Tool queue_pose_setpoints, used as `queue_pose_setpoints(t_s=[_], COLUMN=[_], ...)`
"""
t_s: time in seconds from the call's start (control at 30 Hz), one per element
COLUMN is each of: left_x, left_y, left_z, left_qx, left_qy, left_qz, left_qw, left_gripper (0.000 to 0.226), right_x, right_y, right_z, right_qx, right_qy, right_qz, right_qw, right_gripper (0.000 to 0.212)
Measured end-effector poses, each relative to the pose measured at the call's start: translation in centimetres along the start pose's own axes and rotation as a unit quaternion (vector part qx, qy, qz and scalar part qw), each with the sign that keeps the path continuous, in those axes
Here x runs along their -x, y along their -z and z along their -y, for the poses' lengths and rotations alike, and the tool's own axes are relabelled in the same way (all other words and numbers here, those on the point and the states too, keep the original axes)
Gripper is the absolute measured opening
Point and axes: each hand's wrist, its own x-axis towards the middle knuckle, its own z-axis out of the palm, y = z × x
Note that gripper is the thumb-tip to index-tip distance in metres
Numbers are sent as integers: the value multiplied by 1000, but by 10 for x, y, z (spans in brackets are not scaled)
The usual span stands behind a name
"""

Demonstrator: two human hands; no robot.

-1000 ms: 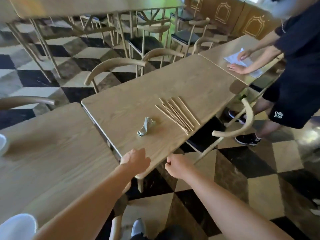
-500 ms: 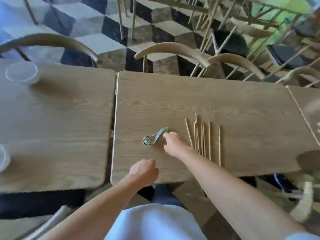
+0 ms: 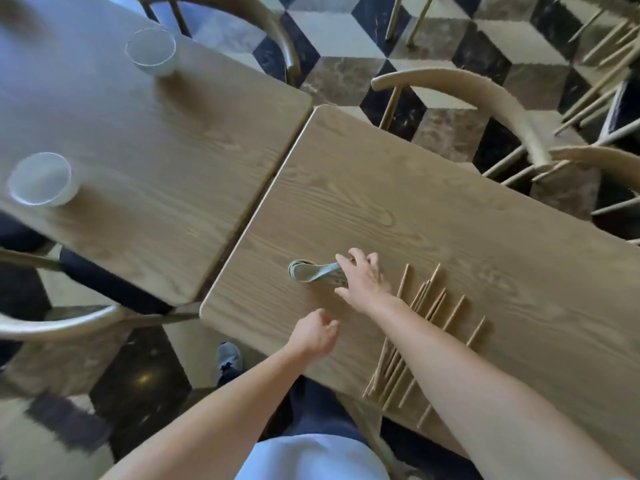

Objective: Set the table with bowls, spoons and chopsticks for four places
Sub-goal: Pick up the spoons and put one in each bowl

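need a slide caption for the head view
Right hand grasps stacked spoons beside loose chopsticks; two bowls wait on the next table.

Nested pale-green spoons (image 3: 311, 271), perhaps four, beside fanned chopsticks (image 3: 429, 303).

Right hand (image 3: 362, 278) now seemingly closed its grip on the spoons (image 3: 311, 271).

The table (image 3: 433, 216) is light brown with wavy wood grain. The stacked spoons (image 3: 311, 271) are pale grey-green, the chopsticks (image 3: 453, 311) tan, the two bowls (image 3: 40, 180) clear to whitish. The floor (image 3: 346, 57) shows black, white and brown cube-pattern tiles.
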Motion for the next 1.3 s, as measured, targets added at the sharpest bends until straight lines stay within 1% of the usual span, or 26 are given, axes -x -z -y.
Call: queue_pose_setpoints(t_s=[0.1,0.17,0.23,0.3,0.37,0.5,0.57,0.63,0.7,0.77,0.83,0.9,1.0,1.13,1.17,1.2,1.3], left_x=[-8,-12,-16,-18,-19,-20,-20,-19,-18,-15,-12,-8,-3,7,14,20,27], left_y=[3,3,1,-2,-5,-7,-6,-3,-1,3,6,11,20,33,38,44,54], left_z=[-6,-9,-11,-12,-13,-9,-5,0,4,6,7,7,12,26,35,43,56], left_qx=[103,180,260,353,422,487,507,500,483,473,485,507,524,536,535,533,537], left_qy=[43,66,77,84,87,84,86,85,79,73,66,60,50,27,20,14,13], left_qz=[-31,-38,-40,-30,-28,-43,-46,-56,-61,-52,-27,-11,-18,-33,-50,-65,-81], left_qw=[993,981,962,931,902,868,856,860,870,877,872,860,850,843,843,843,840], left_gripper=[27,27,22,18,22,18,17,16,16,18,20,22,24,23,21,20,23], right_x=[-4,-4,0,5,9,15,17,21,27,33,40,47,54,61,65,68,70], right_y=[1,0,-5,-11,-16,-25,-27,-28,-27,-27,-25,-23,-18,-9,-8,-5,0], right_z=[3,4,5,6,8,16,21,27,33,41,51,61,70,84,94,103,115], right_qx=[24,43,50,25,-22,-94,-129,-155,-179,-199,-226,-256,-288,-239,-214,-194,-161], right_qy=[24,27,25,16,-1,-34,-54,-72,-87,-93,-85,-85,-76,-17,9,29,56], right_qz=[5,1,6,19,34,54,69,86,98,103,114,111,115,122,132,144,164], right_qw=[999,999,998,999,999,994,988,982,975,970,964,957,948,963,968,970,972], right_gripper=[52,43,39,35,30,20,19,19,13,13,9,18,25,32,33,33,30])
